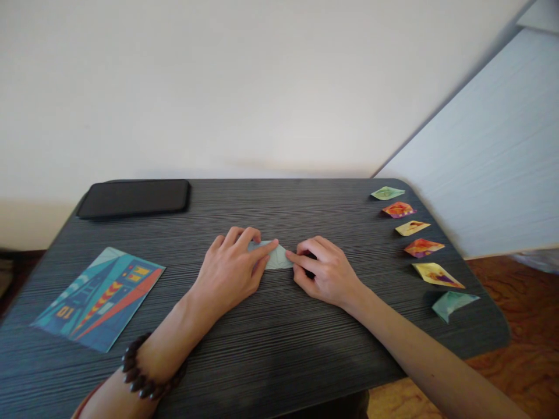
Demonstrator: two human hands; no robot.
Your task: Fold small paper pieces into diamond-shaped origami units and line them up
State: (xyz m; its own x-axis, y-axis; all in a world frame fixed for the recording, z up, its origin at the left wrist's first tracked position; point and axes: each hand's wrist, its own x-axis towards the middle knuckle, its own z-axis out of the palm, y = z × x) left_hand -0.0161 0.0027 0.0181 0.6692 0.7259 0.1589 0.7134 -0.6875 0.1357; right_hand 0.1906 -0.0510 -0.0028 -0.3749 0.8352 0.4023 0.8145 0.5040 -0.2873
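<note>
A small pale blue-green piece of folded paper (278, 257) lies on the dark table between my hands. My left hand (231, 265) holds its left part against the tabletop, with the index finger stretched along its upper edge and the other fingertips bent. At the paper's right corner, my right hand (325, 270) pinches with thumb and index finger, the remaining fingers curled. The left fingers cover part of the paper, so its full outline is hidden.
Several small folded paper pieces (424, 248) in green, orange and yellow form a column along the right side of the dark table (271, 203). A printed square sheet (102, 299) lies at left, below a black phone (135, 198). A wall (244, 87) stands behind.
</note>
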